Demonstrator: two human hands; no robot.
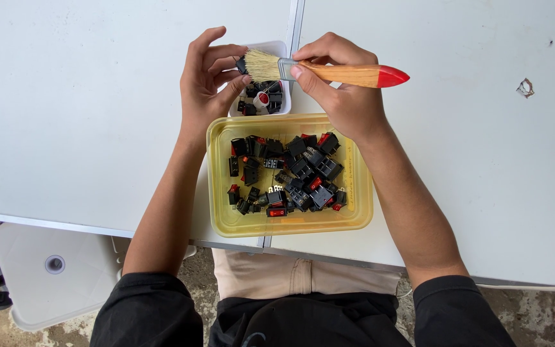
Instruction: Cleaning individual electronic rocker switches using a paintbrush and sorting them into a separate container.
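My right hand [342,90] grips a paintbrush [329,69] with a wooden handle, red tip and pale bristles. The bristles touch a small black switch [241,64] pinched in the fingertips of my left hand [208,80]. Both hands hover over a small white container [282,50] holding several black and red switches. Nearer to me sits a yellow translucent tray [226,218] with many black rocker switches, some with red buttons.
Two white tables meet at a seam [295,26] running under the containers. A white plastic stool [52,270] stands at lower left beneath the table edge. A small chip [525,87] marks the right tabletop.
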